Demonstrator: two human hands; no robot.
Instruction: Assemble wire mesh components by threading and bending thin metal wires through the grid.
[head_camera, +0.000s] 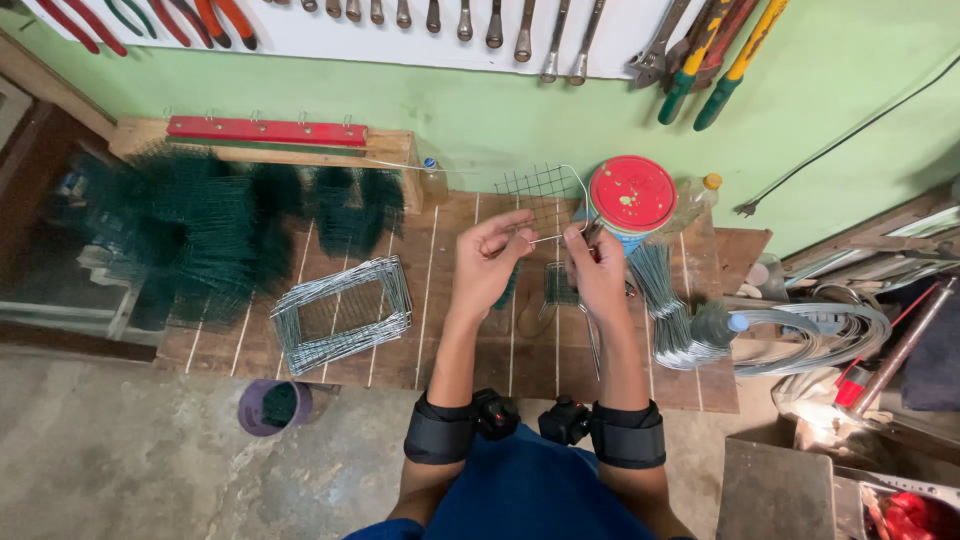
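My left hand (490, 262) and my right hand (598, 270) are raised over a wooden bench (400, 350), each pinching part of a thin bent wire frame (560, 200) that carries a small square of dark green mesh (538, 188). My right hand also grips a tool with a red handle (596, 252), mostly hidden by the fingers. A long metal rod (592, 350) hangs down below my right hand.
A stack of rectangular wire frames (345, 312) lies left of my hands. Piles of green mesh (210, 230) fill the bench's left side. A red-lidded container (632, 195), a fan of bent wires (670, 310) and coiled wire (830, 335) sit right. Tools hang on the wall (690, 50).
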